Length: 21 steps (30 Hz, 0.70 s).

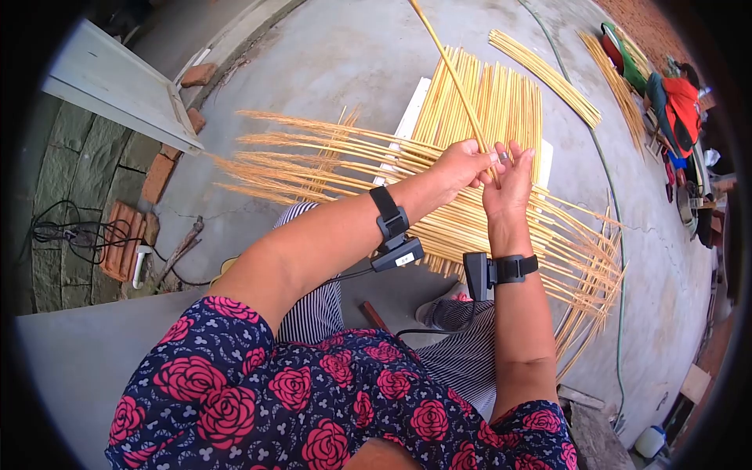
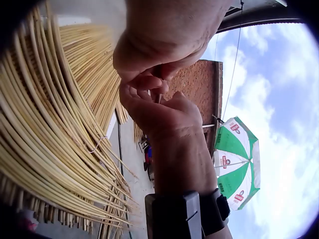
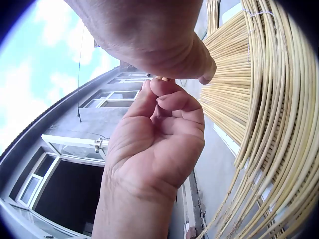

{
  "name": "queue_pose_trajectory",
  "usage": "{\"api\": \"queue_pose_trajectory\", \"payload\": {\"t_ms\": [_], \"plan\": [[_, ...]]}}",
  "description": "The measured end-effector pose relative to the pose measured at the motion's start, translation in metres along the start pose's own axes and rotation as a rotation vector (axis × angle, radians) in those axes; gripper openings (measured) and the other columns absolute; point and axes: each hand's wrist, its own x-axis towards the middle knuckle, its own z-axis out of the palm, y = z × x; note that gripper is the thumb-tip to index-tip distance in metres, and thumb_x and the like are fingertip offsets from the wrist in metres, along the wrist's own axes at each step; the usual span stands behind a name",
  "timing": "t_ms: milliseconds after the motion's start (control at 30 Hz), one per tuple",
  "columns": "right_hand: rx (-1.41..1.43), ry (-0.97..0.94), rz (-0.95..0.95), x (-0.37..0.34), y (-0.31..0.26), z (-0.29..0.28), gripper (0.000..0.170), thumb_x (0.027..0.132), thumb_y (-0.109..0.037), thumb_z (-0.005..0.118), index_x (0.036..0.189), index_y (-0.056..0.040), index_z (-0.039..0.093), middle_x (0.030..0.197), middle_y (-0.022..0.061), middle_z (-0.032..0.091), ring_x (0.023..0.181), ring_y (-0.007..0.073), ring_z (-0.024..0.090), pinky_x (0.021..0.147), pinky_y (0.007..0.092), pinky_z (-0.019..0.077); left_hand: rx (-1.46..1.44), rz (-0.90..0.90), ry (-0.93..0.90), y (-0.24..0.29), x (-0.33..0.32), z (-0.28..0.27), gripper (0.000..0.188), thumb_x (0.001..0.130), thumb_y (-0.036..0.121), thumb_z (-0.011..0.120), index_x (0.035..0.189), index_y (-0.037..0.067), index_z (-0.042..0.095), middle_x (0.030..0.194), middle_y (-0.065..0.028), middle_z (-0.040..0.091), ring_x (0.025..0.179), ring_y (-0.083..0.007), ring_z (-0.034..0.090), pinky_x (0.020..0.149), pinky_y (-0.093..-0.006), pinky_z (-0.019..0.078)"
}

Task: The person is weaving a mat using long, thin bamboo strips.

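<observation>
A long, slender stalk [image 1: 447,59] is being held up between two bare hands, above a broad layering of straw-coloured stalks. Its near end is being pinched by the left hand [image 1: 460,168], thumb and fingers being closed together on it. The same end is also being gripped by the right hand [image 1: 511,182], whose fingers are being curled inward; part of the contact is being hidden by the hands. The far end is being cut off by the head view's upper edge.

The stalk is apparently being prepared or checked before being added to the layers; which of these is being done cannot be told. The next move would probably be calling for it to be lowered and lined up, without the others being disturbed.

Below, a dense, ribbed panel [image 1: 501,102] is being formed by straight, smooth, glossy stalks laid side by side. It is being crossed by a looser row of stalks [image 1: 439,215], which are being splayed into feathery, frayed tips [image 1: 258,157]. Pale thread [image 3: 259,13] is being drawn across some stalks. Smooth grey concrete [image 1: 337,63] is being shown around everything.
</observation>
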Motion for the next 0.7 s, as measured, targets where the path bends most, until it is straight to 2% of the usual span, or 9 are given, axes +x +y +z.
{"api": "queue_pose_trajectory", "payload": {"t_ms": [100, 300, 400, 433, 533, 633, 700], "plan": [[-0.018, -0.022, -0.007, -0.004, -0.006, 0.004, 0.068, 0.090, -0.058, 0.037, 0.130, -0.0025, 0.036, 0.128, 0.0189, 0.041, 0.110, 0.0263, 0.047, 0.089, 0.0347, 0.0433, -0.060, -0.064, -0.024, -0.003, -0.003, 0.004, 0.017, 0.090, 0.023, 0.056, 0.097, 0.007, 0.057, 0.088, -0.0009, 0.062, 0.066, -0.0061, 0.053, 0.056, -0.0175, 0.0420], [-0.044, -0.060, -0.015, -0.001, -0.006, 0.003, 0.067, 0.090, -0.056, 0.038, 0.129, -0.0010, 0.036, 0.127, 0.0198, 0.041, 0.112, 0.0263, 0.046, 0.093, 0.0358, 0.0412, -0.205, -0.089, -0.043, -0.011, -0.002, 0.009, 0.015, 0.090, 0.020, 0.055, 0.097, 0.007, 0.056, 0.086, -0.0013, 0.060, 0.067, -0.0075, 0.055, 0.062, -0.0204, 0.0469], [-0.133, -0.154, 0.009, 0.000, -0.003, -0.001, 0.065, 0.091, -0.052, 0.041, 0.130, -0.0006, 0.036, 0.128, 0.0197, 0.039, 0.113, 0.0259, 0.044, 0.095, 0.0361, 0.0397, -0.202, -0.114, -0.032, -0.016, -0.004, 0.009, 0.013, 0.091, 0.018, 0.053, 0.095, 0.006, 0.056, 0.084, -0.0019, 0.060, 0.067, -0.0082, 0.055, 0.062, -0.0214, 0.0475], [-0.216, -0.159, -0.037, 0.000, -0.002, 0.002, 0.059, 0.092, -0.048, 0.043, 0.127, 0.0000, 0.041, 0.118, 0.0169, 0.049, 0.103, 0.0211, 0.051, 0.088, 0.0318, 0.0442, -0.180, -0.117, -0.028, -0.016, -0.003, 0.010, 0.013, 0.091, 0.017, 0.053, 0.094, 0.006, 0.056, 0.084, -0.0019, 0.059, 0.068, -0.0085, 0.055, 0.062, -0.0215, 0.0475], [-0.545, -0.429, 0.117, -0.004, -0.019, -0.003, 0.050, 0.092, -0.042, 0.047, 0.119, 0.0011, 0.049, 0.100, 0.0115, 0.059, 0.089, 0.0147, 0.057, 0.078, 0.0271, 0.0482, -0.211, -0.109, -0.085, -0.020, -0.005, 0.008, 0.013, 0.091, 0.016, 0.051, 0.093, 0.005, 0.056, 0.082, -0.0022, 0.059, 0.069, -0.0090, 0.055, 0.064, -0.0219, 0.0478], [-0.687, -0.525, 0.049, -0.003, -0.032, -0.006, 0.035, 0.091, -0.032, 0.054, 0.109, -0.0018, 0.055, 0.089, 0.0065, 0.062, 0.078, 0.0117, 0.058, 0.068, 0.0224, 0.0486, -0.266, -0.117, -0.182, -0.027, -0.008, 0.009, 0.014, 0.092, 0.018, 0.051, 0.092, 0.005, 0.057, 0.082, -0.0024, 0.059, 0.073, -0.0101, 0.056, 0.069, -0.0242, 0.0483], [-0.670, -0.574, 0.086, -0.005, -0.037, -0.005, 0.030, 0.089, -0.023, 0.057, 0.108, 0.0007, 0.054, 0.089, 0.0062, 0.062, 0.077, 0.0105, 0.058, 0.067, 0.0215, 0.0488, -0.256, -0.135, -0.208, -0.029, -0.012, 0.012, 0.014, 0.092, 0.018, 0.051, 0.092, 0.006, 0.057, 0.082, -0.0023, 0.059, 0.074, -0.0107, 0.057, 0.070, -0.0255, 0.0483]]}}
